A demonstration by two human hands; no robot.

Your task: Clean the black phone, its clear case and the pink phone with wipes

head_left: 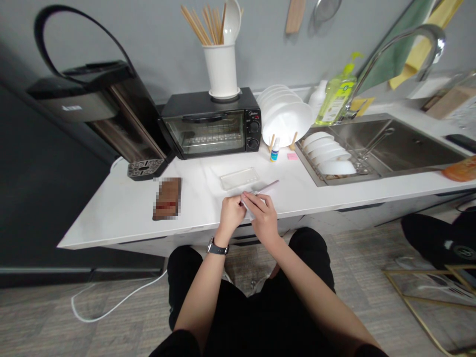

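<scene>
My left hand (231, 214) and my right hand (263, 213) meet at the counter's front edge, both closed. Between them is a thin flat object with a mauve edge (268, 187), mostly covered by my fingers; its kind is not plain. Some whitish sheet or cloth (252, 214) shows under my right fingers, which press over the object. My left hand is curled against its near end. Just beyond my hands lies a clear, shallow rectangular case (239, 178). A small white bottle with a blue label (275, 149) stands farther back, near a pink piece (292, 156).
A brown flat item (168, 198), partly pixelated, lies left on the white counter (122, 208). Behind stand a water dispenser (107, 109), a toaster oven (211, 126) and racked plates (288, 121). Bowls (332, 156) sit in the sink (405, 139). Another person's dark-clothed leg (427, 238) shows right.
</scene>
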